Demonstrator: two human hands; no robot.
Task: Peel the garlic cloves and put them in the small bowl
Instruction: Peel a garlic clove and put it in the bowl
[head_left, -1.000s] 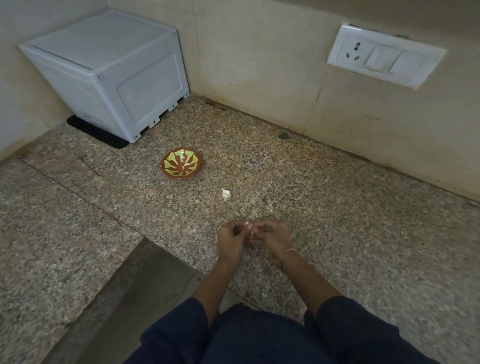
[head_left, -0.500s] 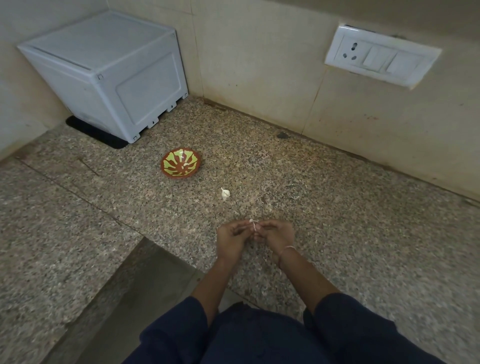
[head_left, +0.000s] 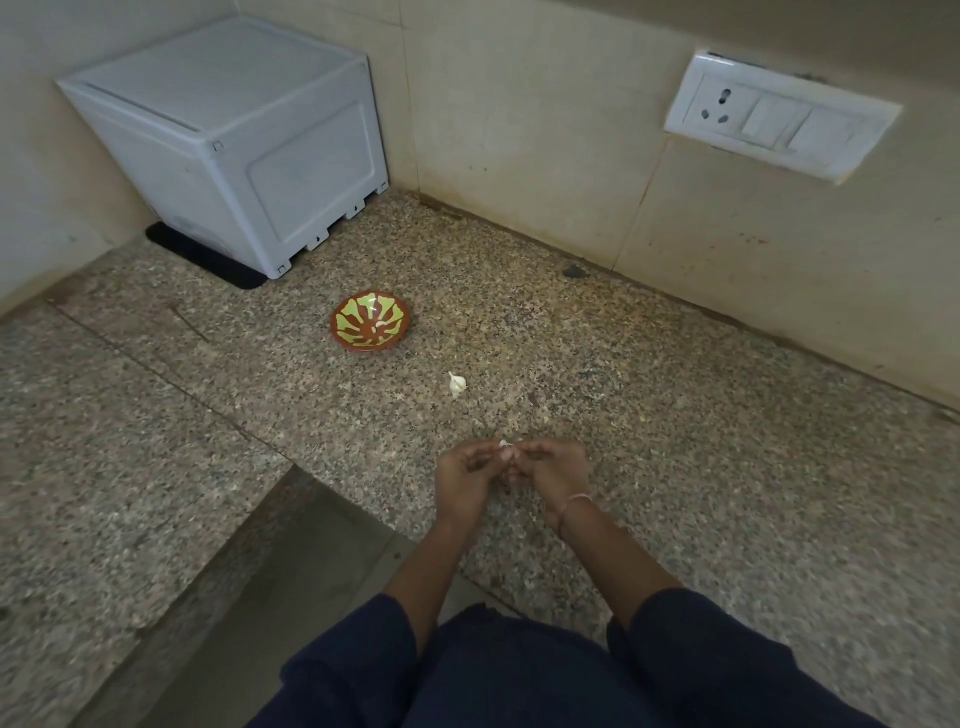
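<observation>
1. Garlic peeling happens on a speckled granite tabletop (head_left: 675, 467), which runs back to tiled walls (head_left: 519, 130) meeting in a corner.
2. A grey box (head_left: 234, 140) stands in that corner on the left, and a switch plate (head_left: 779, 117) is fixed to the wall on the right.
3. The small bowl (head_left: 358, 332) sits ahead of the hands and off to the left, well apart from them, so the left hand is nearer to it. It holds 1 pale piece (head_left: 382, 325), likely a peeled clove.
4. The left hand (head_left: 465, 475) and right hand (head_left: 553, 467) meet low over the near tabletop, fingers curled, both pinching the held clove (head_left: 504, 444) at their fingertips. Only a white scrap of it shows, so how much is peeled is unclear.
5. The loose clove (head_left: 456, 384) lies unpeeled between bowl and hands, its long axis running away from the person, tip farthest.
</observation>
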